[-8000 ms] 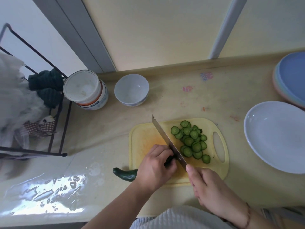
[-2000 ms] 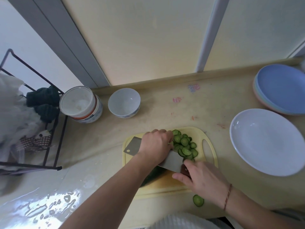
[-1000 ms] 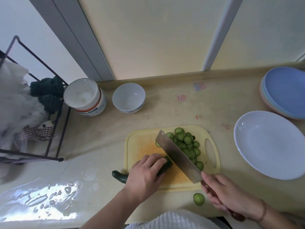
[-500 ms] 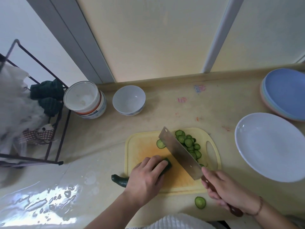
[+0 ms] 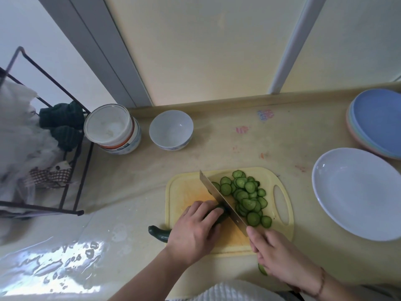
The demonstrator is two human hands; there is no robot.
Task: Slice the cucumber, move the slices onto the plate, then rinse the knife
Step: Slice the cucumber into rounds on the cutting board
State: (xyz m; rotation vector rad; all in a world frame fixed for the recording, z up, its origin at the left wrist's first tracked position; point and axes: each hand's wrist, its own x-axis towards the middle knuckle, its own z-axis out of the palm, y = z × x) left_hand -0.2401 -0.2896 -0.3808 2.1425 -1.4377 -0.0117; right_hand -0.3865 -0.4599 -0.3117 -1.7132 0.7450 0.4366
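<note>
- Lying across the near left corner of the yellow cutting board [image 5: 191, 187], the cucumber [image 5: 159, 233] has its dark uncut end hanging off the board's left edge over the counter [image 5: 217, 144], while its cut end meets the blade.
- The left hand [image 5: 195, 231] presses down over the cucumber's middle, fingers curled round it, fingertips tucked close to the blade.
- The knife [image 5: 223, 200] — a broad cleaver — stands edge-down at the cucumber's cut end, running diagonally from the far middle of the board toward the person.
- The right hand [image 5: 280, 257] is wrapped round the knife's handle, which it hides entirely, with the forefinger reaching toward the heel of the blade.
- A heap of slices [image 5: 245, 196] lies on the right half of the board, touching the blade's far face.
- One stray slice [image 5: 262, 270] seems to lie off the board on the counter, half hidden under the right hand.
- The white plate [image 5: 358, 192] sits well to the right, empty — no slices moved yet; a stack of coloured plates [image 5: 379, 127] lies beyond it, and two bowls [image 5: 171, 131] stand near the wall.
- Risks from here: the left fingertips sit so near the blade that a slip on the wet skin could bring a cut; the overhanging end could let the cucumber roll; crowded slices may be pushed off the board as the heap grows.
</note>
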